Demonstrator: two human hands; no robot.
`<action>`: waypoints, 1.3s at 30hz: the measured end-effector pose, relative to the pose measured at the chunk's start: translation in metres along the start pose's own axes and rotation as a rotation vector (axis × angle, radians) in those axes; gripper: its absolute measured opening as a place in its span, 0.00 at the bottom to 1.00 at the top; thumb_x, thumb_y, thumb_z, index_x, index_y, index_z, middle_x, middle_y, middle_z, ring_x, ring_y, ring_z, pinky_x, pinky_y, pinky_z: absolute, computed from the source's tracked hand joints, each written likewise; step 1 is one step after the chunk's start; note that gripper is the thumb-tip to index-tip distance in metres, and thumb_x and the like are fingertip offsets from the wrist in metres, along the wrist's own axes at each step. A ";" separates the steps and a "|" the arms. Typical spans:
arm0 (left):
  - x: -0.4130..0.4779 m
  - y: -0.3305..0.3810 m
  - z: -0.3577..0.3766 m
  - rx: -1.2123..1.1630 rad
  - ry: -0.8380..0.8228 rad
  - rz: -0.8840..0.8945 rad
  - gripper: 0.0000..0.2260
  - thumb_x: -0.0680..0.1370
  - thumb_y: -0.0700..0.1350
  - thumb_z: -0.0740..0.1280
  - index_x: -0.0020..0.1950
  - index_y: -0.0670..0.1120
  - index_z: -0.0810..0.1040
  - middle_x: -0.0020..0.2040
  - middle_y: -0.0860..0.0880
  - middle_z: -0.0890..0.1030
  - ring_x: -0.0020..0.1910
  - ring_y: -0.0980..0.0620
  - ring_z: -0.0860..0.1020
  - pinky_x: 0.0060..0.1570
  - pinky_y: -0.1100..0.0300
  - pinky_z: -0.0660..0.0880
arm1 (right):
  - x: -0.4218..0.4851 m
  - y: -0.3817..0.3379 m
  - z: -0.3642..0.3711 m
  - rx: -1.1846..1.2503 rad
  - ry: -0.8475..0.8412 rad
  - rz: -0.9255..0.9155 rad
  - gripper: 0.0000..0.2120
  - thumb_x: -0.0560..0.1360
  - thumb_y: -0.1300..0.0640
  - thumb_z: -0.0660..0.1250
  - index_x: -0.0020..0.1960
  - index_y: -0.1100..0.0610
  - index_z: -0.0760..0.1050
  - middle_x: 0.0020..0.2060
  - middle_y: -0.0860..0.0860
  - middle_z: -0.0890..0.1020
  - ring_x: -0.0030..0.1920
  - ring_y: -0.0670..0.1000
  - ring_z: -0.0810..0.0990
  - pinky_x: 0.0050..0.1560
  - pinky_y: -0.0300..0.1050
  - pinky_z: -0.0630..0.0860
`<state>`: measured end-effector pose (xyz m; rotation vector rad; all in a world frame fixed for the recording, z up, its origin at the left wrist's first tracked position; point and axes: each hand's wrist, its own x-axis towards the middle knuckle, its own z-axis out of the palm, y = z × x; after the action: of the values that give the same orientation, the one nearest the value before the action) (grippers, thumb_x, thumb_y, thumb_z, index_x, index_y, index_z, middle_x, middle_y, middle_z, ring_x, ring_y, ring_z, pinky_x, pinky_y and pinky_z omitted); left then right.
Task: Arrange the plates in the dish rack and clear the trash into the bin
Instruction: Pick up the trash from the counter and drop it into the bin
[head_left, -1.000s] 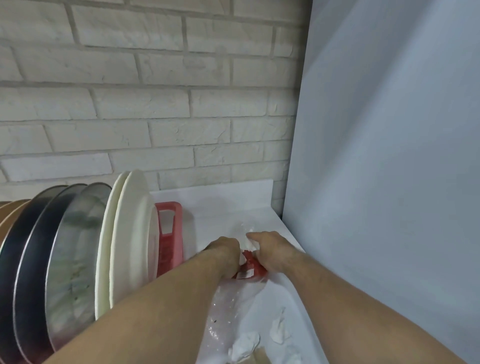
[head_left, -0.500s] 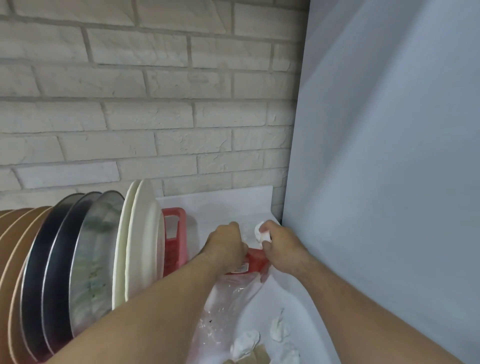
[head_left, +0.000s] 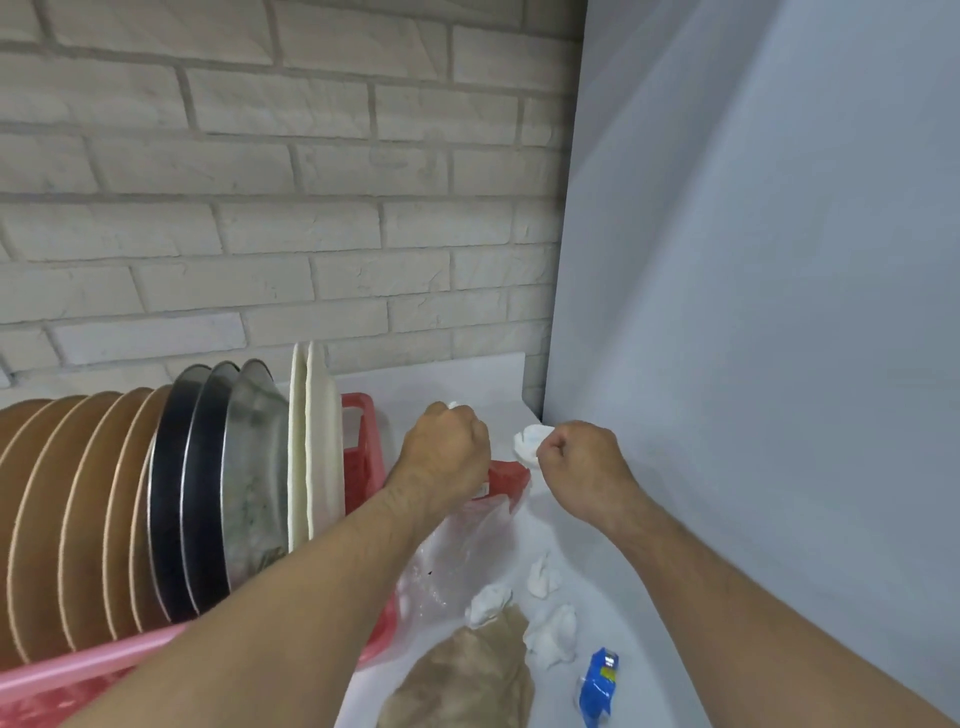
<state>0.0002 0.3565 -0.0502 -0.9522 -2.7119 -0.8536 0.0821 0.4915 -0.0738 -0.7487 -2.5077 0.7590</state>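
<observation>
At the far left the dish rack (head_left: 363, 452) is loaded. A row of brown plates (head_left: 67, 519) stands on edge, then dark-rimmed metal plates (head_left: 176, 493) and a steel one, then two white plates (head_left: 317, 441) against the rack's red end wall. No loose plate shows on the desk (head_left: 608, 587), so the plate half of the job looks done, as far as this view reaches. The trash half is under way. The left hand (head_left: 447, 457) reaches out over the rack's corner with the forearm straight. It is curled into a fist on the red top edge of a clear plastic bag (head_left: 462, 551), which lies limp on the desk just beside the rack. A speck of white shows above its knuckles, too small to tell what it is. A little to the right, apart from the left hand, the right hand (head_left: 582, 462) is also fisted, knuckles up and wrist slightly raised. It pinches a white paper wad (head_left: 527, 441) just beside the bag's mouth, probably to drop it in. Nearer the person, more is left to gather. Three crumpled tissues (head_left: 543, 577) lie loose on the desk between the forearms. A crumpled brown paper bag (head_left: 467, 686) touches one of them, and a blue wrapper (head_left: 597, 680) lies at the lower right. The bin is not in view, so carrying the filled bag to it also seems to be pending. A grey panel closes the scene on the right.
</observation>
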 end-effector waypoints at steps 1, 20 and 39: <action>-0.006 0.001 -0.001 -0.005 0.000 -0.005 0.10 0.81 0.44 0.55 0.46 0.43 0.72 0.49 0.42 0.75 0.52 0.42 0.75 0.46 0.54 0.69 | -0.006 -0.001 -0.001 -0.013 -0.011 0.012 0.12 0.77 0.62 0.57 0.36 0.56 0.72 0.44 0.53 0.80 0.36 0.49 0.74 0.29 0.35 0.65; -0.117 -0.034 -0.025 0.028 -0.161 0.149 0.18 0.82 0.45 0.57 0.31 0.47 0.66 0.34 0.48 0.72 0.34 0.49 0.72 0.34 0.57 0.67 | -0.136 -0.026 -0.004 0.280 -0.107 0.275 0.18 0.74 0.69 0.51 0.43 0.59 0.79 0.38 0.52 0.77 0.28 0.57 0.81 0.24 0.36 0.72; -0.343 -0.105 -0.074 -0.295 -0.484 0.202 0.14 0.81 0.44 0.56 0.66 0.49 0.63 0.45 0.52 0.74 0.39 0.58 0.72 0.35 0.64 0.66 | -0.407 -0.066 0.055 0.419 -0.131 0.395 0.03 0.75 0.52 0.66 0.44 0.50 0.78 0.42 0.46 0.81 0.36 0.47 0.79 0.35 0.39 0.73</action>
<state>0.2026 0.0664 -0.1439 -1.6550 -2.8371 -1.1250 0.3419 0.1811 -0.1684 -1.0736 -2.2105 1.4552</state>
